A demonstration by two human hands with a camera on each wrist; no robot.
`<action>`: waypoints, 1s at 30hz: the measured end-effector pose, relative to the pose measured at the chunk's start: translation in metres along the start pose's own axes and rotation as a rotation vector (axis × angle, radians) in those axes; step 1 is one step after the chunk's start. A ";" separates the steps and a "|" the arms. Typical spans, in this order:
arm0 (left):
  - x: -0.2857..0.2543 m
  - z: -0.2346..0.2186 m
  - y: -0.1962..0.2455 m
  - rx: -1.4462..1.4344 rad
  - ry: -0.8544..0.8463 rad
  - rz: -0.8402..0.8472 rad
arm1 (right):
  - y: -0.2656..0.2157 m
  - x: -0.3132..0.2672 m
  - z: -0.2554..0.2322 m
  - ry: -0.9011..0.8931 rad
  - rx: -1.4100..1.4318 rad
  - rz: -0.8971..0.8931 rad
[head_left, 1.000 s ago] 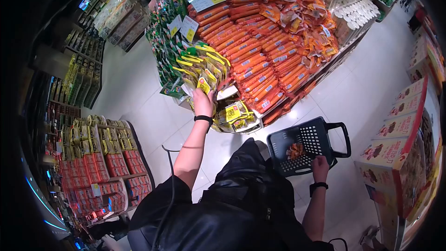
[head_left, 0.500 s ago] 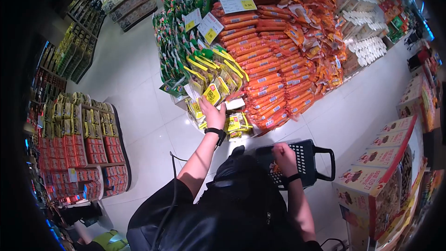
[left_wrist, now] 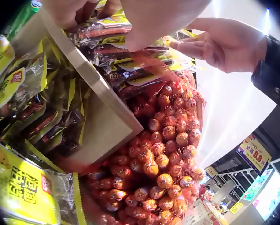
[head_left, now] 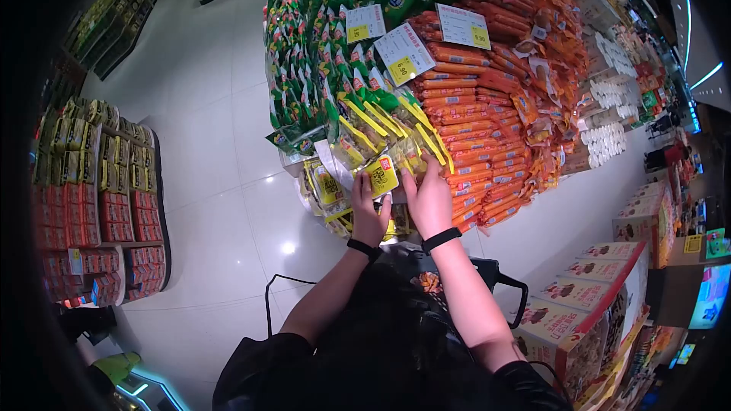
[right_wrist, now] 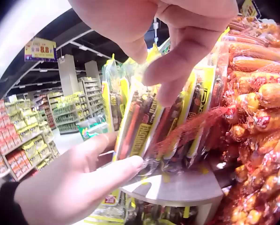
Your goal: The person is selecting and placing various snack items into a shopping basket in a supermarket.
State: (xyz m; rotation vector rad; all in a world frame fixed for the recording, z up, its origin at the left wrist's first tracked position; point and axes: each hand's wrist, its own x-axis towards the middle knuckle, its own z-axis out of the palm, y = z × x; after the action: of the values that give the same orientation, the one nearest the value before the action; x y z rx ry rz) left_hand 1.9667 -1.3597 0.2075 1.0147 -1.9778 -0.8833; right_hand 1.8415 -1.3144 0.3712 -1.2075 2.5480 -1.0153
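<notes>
My left hand (head_left: 369,217) (right_wrist: 81,180) holds the left side of the front yellow-edged packet (head_left: 383,175) (right_wrist: 139,124), thumb on one face and fingers behind. My right hand (head_left: 430,202) (right_wrist: 163,42) is at the upper right of the same row, its fingers relaxed over the packet tops, thumb apart, pinching nothing visible. In the left wrist view the right hand (left_wrist: 229,44) reaches in from the right, fingertips beside the packets (left_wrist: 116,42). The packets stand on a pale shelf (left_wrist: 107,101) (right_wrist: 177,187).
Orange-wrapped sausages (head_left: 476,125) (left_wrist: 165,180) lie right of the packets, green packs (head_left: 304,76) behind-left, with price cards (head_left: 403,53) above. More yellow-edged packets (left_wrist: 25,187) are on a lower shelf. The dark basket (head_left: 487,268) is partly behind my right forearm; boxes (head_left: 567,297) stand right.
My right hand has come up from over the basket to the packets. The left hand stays at the front packet. The head view has moved closer to the display.
</notes>
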 end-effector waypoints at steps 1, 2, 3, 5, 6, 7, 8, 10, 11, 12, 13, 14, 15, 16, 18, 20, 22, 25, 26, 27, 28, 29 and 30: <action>0.000 -0.001 -0.001 -0.010 -0.001 0.016 | 0.003 0.003 0.006 0.010 -0.043 -0.014; 0.000 -0.002 -0.003 -0.018 -0.006 0.033 | 0.009 0.008 0.014 0.021 -0.083 -0.025; 0.000 -0.004 -0.005 -0.023 -0.015 0.055 | 0.013 0.011 0.020 0.035 -0.118 -0.032; 0.006 -0.015 0.004 -0.008 -0.057 0.050 | 0.011 0.016 0.021 0.017 -0.116 0.010; 0.009 -0.019 0.007 0.016 -0.068 0.056 | 0.006 0.017 0.019 0.036 -0.088 0.023; 0.011 -0.018 0.007 0.038 -0.079 0.062 | -0.001 0.017 0.016 0.056 -0.062 0.036; 0.014 -0.013 0.006 0.099 -0.064 0.065 | -0.013 0.018 0.009 0.037 -0.054 0.127; 0.022 -0.008 0.002 0.144 -0.055 0.063 | -0.004 0.018 0.015 0.000 -0.049 0.158; 0.027 -0.007 0.002 0.167 -0.050 0.065 | -0.002 0.019 0.016 -0.016 -0.046 0.174; 0.031 -0.007 0.003 0.181 -0.033 0.079 | -0.001 0.019 0.018 -0.012 -0.047 0.185; 0.033 -0.004 0.002 0.181 -0.038 0.067 | -0.005 0.019 0.017 -0.007 -0.048 0.197; 0.035 -0.002 0.000 0.181 -0.043 0.058 | -0.008 0.020 0.017 0.001 -0.048 0.207; 0.037 0.000 -0.001 0.180 -0.048 0.048 | -0.006 0.019 0.018 0.007 -0.041 0.201; 0.037 0.003 -0.004 0.162 -0.051 0.038 | -0.002 0.018 0.020 0.012 -0.033 0.194; 0.037 0.007 -0.014 0.099 -0.033 0.066 | 0.001 0.017 0.020 -0.008 0.023 0.215; 0.034 0.003 -0.018 0.031 -0.049 0.049 | 0.009 0.013 0.018 -0.062 0.084 0.244; 0.034 -0.008 -0.024 0.043 -0.062 0.124 | 0.013 0.009 0.018 -0.099 0.171 0.297; 0.029 -0.010 -0.021 0.124 -0.073 0.103 | 0.004 0.006 0.018 -0.007 0.262 0.290; 0.029 -0.010 -0.017 0.157 -0.083 0.085 | 0.011 0.005 0.020 -0.013 0.210 0.262; 0.030 -0.010 -0.013 0.188 -0.090 0.069 | 0.010 0.005 0.019 -0.012 0.237 0.256; 0.032 -0.014 -0.008 0.202 -0.120 0.054 | 0.009 0.004 0.017 -0.013 0.261 0.249; 0.031 -0.015 -0.006 0.178 -0.101 0.081 | 0.009 0.001 0.014 -0.017 0.283 0.244; 0.029 -0.016 -0.005 0.154 -0.082 0.103 | 0.008 -0.002 0.011 -0.022 0.288 0.229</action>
State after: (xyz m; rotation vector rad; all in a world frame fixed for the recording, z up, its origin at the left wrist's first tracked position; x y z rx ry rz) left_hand 1.9697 -1.3904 0.2196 0.9646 -2.1735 -0.7360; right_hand 1.8426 -1.3152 0.3573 -0.8262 2.3509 -1.2482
